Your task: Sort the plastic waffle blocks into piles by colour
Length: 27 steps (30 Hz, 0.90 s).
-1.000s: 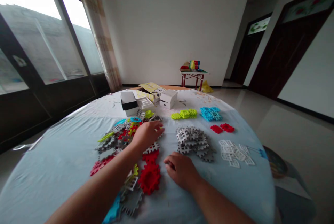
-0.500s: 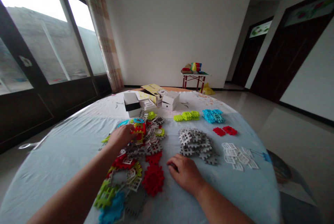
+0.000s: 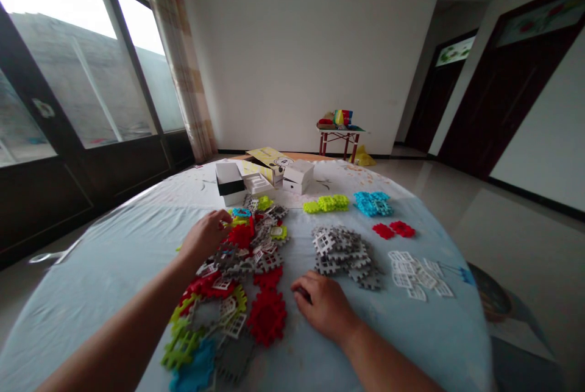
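1. The left hand (image 3: 205, 238) is over the left side of the mixed pile (image 3: 242, 265), with its fingers bent near a red piece (image 3: 241, 235); from this angle I cannot tell whether they are clamped on it.
2. The right hand (image 3: 325, 306) rests on the pale blue tablecloth (image 3: 114, 258), its fingers folded inward and together.
3. The mixed pile lies on the person's left, with grey, red, white, blue and yellow-green toothed pieces overlapping one another.
4. A large red gear-shaped piece (image 3: 267, 317) lies between this pile's near part and the right hand.
5. The grey stack (image 3: 342, 252) is just beyond the right hand.
6. White lattice pieces (image 3: 402, 260) lie to the right of this stack.
7. Farther back are separate groups: yellow-green pieces (image 3: 333, 203), blue pieces (image 3: 371, 202) and flat red pieces (image 3: 403, 229).
8. Behind the mixed pile stand a white box (image 3: 298, 177) and a yellow-and-white box (image 3: 269, 157).
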Each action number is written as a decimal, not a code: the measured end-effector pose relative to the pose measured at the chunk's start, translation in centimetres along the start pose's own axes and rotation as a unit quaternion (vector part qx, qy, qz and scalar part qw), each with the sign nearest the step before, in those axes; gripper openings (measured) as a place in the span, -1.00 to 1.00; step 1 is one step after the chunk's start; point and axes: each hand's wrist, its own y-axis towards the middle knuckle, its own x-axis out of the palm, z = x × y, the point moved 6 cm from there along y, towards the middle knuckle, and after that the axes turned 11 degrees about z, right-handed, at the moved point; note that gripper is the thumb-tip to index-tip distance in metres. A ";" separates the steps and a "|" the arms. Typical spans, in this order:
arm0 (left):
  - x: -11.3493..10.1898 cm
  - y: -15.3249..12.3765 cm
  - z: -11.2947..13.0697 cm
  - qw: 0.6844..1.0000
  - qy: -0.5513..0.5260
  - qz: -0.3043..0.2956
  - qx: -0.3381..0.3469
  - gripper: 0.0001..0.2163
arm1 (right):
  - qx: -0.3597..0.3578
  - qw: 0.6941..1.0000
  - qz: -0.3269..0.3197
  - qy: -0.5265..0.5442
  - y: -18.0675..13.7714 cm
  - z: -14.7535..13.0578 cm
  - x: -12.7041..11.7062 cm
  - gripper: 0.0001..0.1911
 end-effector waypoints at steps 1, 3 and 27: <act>0.3 -0.1 -0.2 1.000 -0.002 -0.012 0.007 -0.78 | 0.000 1.000 0.000 0.001 0.0 0.0 0.0 -0.79; 0.8 -0.3 -0.7 0.999 -0.004 -0.037 0.015 -0.79 | 0.000 1.000 -0.001 0.002 0.0 0.0 0.0 -0.79; 6.8 5.9 9.6 0.980 -0.113 -0.067 0.148 -0.41 | 0.025 1.000 -0.006 0.008 0.2 0.4 0.3 -0.82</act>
